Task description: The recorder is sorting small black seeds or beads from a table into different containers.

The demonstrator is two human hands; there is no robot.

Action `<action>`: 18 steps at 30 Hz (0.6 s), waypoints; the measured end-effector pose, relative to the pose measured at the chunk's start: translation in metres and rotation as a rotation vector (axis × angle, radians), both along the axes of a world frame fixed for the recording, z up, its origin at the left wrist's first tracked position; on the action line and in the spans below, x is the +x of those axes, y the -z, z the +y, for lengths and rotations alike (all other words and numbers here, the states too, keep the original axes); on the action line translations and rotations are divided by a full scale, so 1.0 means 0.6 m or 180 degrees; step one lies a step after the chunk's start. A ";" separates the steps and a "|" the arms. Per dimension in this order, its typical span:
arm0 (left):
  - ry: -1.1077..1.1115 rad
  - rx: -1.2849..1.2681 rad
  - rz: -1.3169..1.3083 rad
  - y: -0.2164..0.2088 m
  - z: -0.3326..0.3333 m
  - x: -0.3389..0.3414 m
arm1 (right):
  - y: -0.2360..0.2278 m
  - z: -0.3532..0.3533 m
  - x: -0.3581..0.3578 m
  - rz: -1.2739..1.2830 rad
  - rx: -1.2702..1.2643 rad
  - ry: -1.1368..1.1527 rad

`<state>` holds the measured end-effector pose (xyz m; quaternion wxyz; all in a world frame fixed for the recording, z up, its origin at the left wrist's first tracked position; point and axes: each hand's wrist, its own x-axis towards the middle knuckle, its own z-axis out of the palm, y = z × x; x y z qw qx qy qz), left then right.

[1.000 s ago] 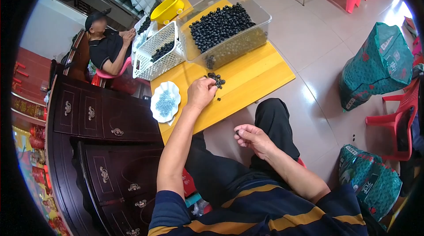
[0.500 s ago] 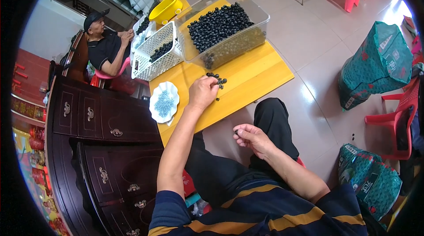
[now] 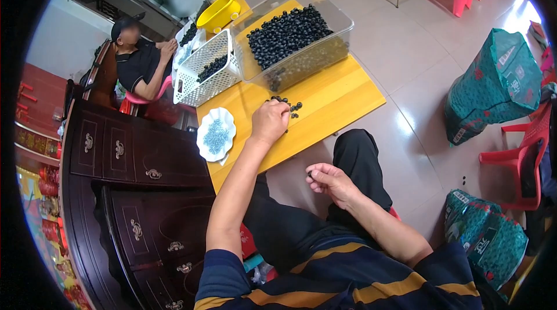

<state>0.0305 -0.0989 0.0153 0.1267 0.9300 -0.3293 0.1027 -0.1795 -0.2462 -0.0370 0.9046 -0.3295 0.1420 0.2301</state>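
My left hand (image 3: 271, 120) rests on the yellow tabletop with its fingers curled down at a small cluster of black bead-like pieces (image 3: 295, 106). The back of the hand hides its fingertips, so what they grip does not show. Over my lap, my right hand (image 3: 332, 181) is closed, with a small black bead-like piece (image 3: 310, 173) pinched between thumb and fingers. Left of my left hand stands a white scalloped dish (image 3: 203, 150) of small clear bluish bits (image 3: 216, 136). Beyond it, a big clear plastic bin (image 3: 328, 49) contains a heap of the same black pieces (image 3: 284, 34).
A white perforated basket (image 3: 188, 86) and a yellow tub (image 3: 217, 11) sit on the yellow table (image 3: 348, 86). Another person (image 3: 142, 57) sits at the far left. A dark drawer cabinet (image 3: 139, 159) flanks the table; green bags (image 3: 490, 86) and a red chair (image 3: 516, 153) stand right.
My left hand has shifted slightly right among the black pieces, and a few of them lie differently. My right hand stays where it was.
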 end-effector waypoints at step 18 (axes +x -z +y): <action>0.0449 0.0039 0.0251 -0.007 -0.003 0.003 | 0.003 0.001 0.001 0.0010 -0.0011 0.0013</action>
